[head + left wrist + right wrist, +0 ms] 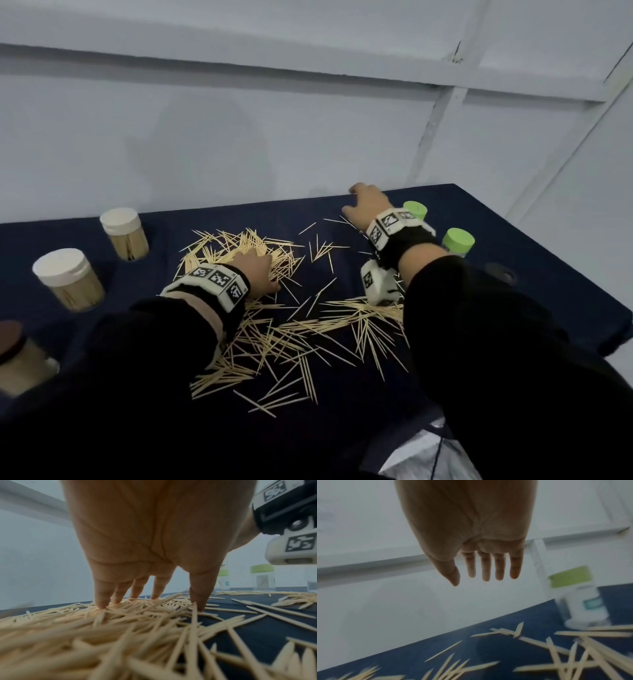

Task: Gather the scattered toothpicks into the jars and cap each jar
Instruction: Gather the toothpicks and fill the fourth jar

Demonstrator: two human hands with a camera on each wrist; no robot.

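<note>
The left hand (258,270) is pressing spread, nearly straight fingertips (102,603) into the thick heap of toothpicks (246,246) at mid-cloth (462,205), gripping nothing yet. The right hand (364,205) is reaching over the far edge, fingers straight and empty above a few strays. Toothpicks are lying all over the cloth; two green-capped jars (457,241) are standing at the right, three filled jars (68,279) at the left. To rake well, I judge both hands should be sweeping inward with fingers low, lining sticks parallel before pinching a bundle.
</note>
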